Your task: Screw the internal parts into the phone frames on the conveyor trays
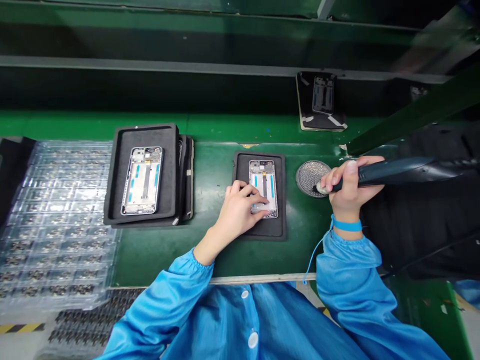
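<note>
A phone frame (264,181) lies in a black foam tray (279,200) on the green bench in front of me. My left hand (240,210) rests on the lower part of that frame, fingers pressed down on it and partly curled. My right hand (347,187) is wrapped round a dark electric screwdriver (397,171), whose tip touches a round dish of small screws (309,176) just right of the tray. A blue wrist strap (347,225) circles my right wrist.
A stack of black trays (123,175) with another phone frame (143,180) sits to the left. Clear plastic trays of small parts (56,220) fill the far left. One more tray with a phone frame (321,100) lies on the conveyor behind.
</note>
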### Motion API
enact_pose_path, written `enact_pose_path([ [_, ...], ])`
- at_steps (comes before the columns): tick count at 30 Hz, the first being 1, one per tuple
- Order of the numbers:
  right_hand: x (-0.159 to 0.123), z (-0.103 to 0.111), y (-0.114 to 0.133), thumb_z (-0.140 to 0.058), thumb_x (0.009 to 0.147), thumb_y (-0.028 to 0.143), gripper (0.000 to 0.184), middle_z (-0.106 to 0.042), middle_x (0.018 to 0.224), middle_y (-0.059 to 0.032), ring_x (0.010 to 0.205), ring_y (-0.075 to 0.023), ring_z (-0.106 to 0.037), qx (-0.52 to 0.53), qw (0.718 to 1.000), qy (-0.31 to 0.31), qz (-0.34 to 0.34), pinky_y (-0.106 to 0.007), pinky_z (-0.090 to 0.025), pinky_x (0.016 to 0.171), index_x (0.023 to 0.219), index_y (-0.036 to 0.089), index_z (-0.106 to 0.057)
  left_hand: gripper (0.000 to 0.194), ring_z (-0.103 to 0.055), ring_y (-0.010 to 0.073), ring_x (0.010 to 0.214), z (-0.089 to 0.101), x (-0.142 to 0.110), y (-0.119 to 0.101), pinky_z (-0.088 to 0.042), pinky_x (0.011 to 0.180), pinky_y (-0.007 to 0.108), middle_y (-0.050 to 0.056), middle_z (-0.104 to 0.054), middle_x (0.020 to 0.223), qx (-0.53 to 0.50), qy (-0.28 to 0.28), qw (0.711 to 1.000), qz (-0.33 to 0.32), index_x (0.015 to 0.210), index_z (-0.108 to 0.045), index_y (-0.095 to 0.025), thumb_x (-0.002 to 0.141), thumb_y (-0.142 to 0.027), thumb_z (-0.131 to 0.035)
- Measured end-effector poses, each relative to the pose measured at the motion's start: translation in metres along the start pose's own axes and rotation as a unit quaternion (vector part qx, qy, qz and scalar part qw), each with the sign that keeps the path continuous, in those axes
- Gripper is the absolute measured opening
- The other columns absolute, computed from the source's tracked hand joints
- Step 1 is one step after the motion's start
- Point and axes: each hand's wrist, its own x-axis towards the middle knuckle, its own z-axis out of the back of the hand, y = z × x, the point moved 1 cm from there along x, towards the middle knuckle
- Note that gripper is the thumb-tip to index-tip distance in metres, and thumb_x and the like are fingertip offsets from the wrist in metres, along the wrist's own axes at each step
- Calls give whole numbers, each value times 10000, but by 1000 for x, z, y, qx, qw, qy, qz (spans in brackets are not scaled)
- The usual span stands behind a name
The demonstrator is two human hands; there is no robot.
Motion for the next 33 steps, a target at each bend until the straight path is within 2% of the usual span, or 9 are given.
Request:
enact_pose_path([
  [11,-4,-1,2,-988,986,641,597,-526,622,152,427,-128,-467,-1,1000,17,0,-282,-535,472,1049,307,-498,231,-592,357,1309,-5,-2,0,-500,1127,525,105,-848,1308,-3,-26,1000,-12,1240,-981,-320,1026,-397,-1026],
  [17,-5,0,2,-944,1049,568,514,-539,654,144,443,-127,-491,-9,997,71,22,-281,-543,487,1053,303,-504,224,-594,360,1328,-4,0,-5,-495,1131,531,104,-846,1337,-11,-17,1000,0,1265,-981,-319,1051,-384,-998],
  [20,-5,-2,10,-949,1051,537,493,-556,658,137,440,-140,-522,-3,996,85,27,-285,-549,469,1061,306,-514,227,-584,356,1339,-1,-1,-6,-490,1156,536,94,-838,1369,-24,3,1000,-8,1278,-981,-333,1051,-335,-972],
  [24,-16,-16,34,-918,1080,558,486,-550,628,143,380,-136,-448,47,995,78,43,-292,-532,421,1049,315,-498,231,-580,355,1337,1,-1,-9,-484,1180,543,95,-833,1369,-31,13,999,-2,1273,-979,-326,1046,-297,-943],
  [28,-44,-43,48,-903,1109,556,447,-606,640,138,340,-138,-432,114,978,174,10,-318,-537,375,1055,320,-527,211,-581,361,1346,2,1,-13,-482,1188,544,94,-833,1378,-33,21,999,4,1260,-977,-319,1052,-319,-941],
  [30,-57,-54,47,-899,1120,534,425,-614,646,143,334,-135,-449,132,965,225,-12,-309,-543,369,1059,319,-536,217,-580,365,1362,2,1,-14,-478,1198,548,93,-835,1376,-31,25,999,5,1276,-974,-318,1062,-330,-940],
  [33,-67,-60,41,-878,1143,473,367,-620,672,150,356,-124,-495,154,951,265,-30,-288,-576,399,1078,318,-552,223,-576,369,1381,2,2,-16,-470,1208,553,94,-836,1377,-27,27,999,1,1305,-969,-311,1088,-333,-917],
])
